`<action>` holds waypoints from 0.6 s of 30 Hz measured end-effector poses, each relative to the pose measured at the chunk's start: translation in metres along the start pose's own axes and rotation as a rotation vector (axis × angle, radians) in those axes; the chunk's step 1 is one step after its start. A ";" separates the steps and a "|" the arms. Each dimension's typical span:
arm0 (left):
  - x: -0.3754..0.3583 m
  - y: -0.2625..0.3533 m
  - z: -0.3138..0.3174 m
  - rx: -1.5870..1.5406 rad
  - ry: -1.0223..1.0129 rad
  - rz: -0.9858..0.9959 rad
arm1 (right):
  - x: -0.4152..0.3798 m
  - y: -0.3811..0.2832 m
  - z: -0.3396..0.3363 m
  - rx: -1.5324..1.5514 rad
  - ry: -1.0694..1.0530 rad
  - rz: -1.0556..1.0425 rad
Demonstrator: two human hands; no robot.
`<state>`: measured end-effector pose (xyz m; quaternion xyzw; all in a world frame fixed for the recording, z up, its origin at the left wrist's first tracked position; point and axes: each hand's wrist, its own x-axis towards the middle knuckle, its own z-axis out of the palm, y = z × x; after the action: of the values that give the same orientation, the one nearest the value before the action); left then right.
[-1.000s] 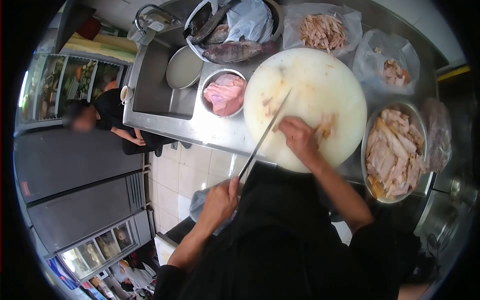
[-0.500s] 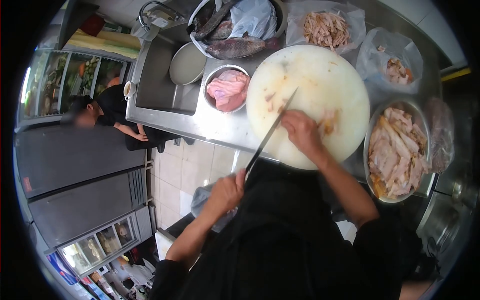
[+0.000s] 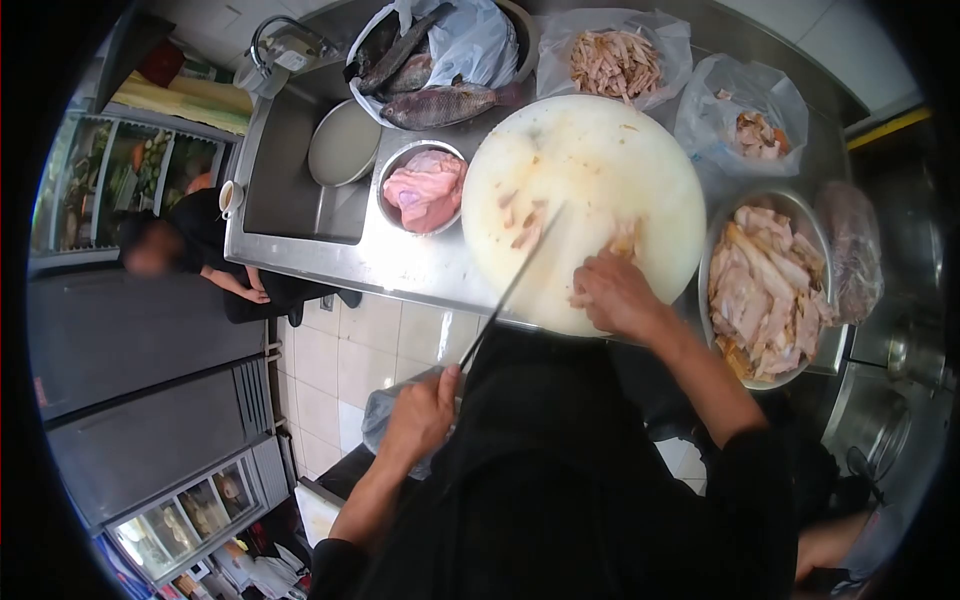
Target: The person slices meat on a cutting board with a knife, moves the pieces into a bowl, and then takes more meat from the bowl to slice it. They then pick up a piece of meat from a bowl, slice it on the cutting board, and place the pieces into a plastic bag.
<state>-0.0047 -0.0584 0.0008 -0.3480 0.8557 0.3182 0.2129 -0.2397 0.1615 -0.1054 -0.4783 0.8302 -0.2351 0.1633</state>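
My left hand (image 3: 420, 412) is closed round the handle of a long knife (image 3: 518, 278), whose blade lies slantwise over the round white cutting board (image 3: 570, 135). Small meat strips (image 3: 527, 228) lie beside the blade near its tip. My right hand (image 3: 615, 292) rests at the near right part of the board, its fingers curled together. Whatever is under those fingers is hidden. Just beyond them is a small pile of sliced meat (image 3: 625, 240), slightly blurred.
Right of the board stands an oval tray of meat (image 3: 765, 290). Bags of meat strips (image 3: 615, 65) and scraps (image 3: 762, 136) lie behind. Left are a bowl of raw meat (image 3: 425, 190), fish (image 3: 440, 106) and a sink (image 3: 300, 200). Another person (image 3: 215, 235) sits far left.
The view has shifted, so the counter appears further left. My right hand has moved right and nearer my body, away from the blade. More meat strips show beside the knife.
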 end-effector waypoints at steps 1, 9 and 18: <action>0.001 -0.002 -0.001 -0.031 0.029 0.002 | 0.000 0.001 0.002 0.024 0.038 -0.022; 0.013 -0.020 0.008 -0.024 0.072 0.018 | 0.024 -0.003 -0.010 0.198 -0.088 0.064; 0.013 -0.014 0.005 -0.102 0.052 -0.033 | 0.094 0.012 0.002 0.175 0.090 -0.230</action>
<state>-0.0023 -0.0684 -0.0160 -0.3809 0.8378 0.3485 0.1778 -0.2937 0.0841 -0.1181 -0.5431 0.7529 -0.3448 0.1389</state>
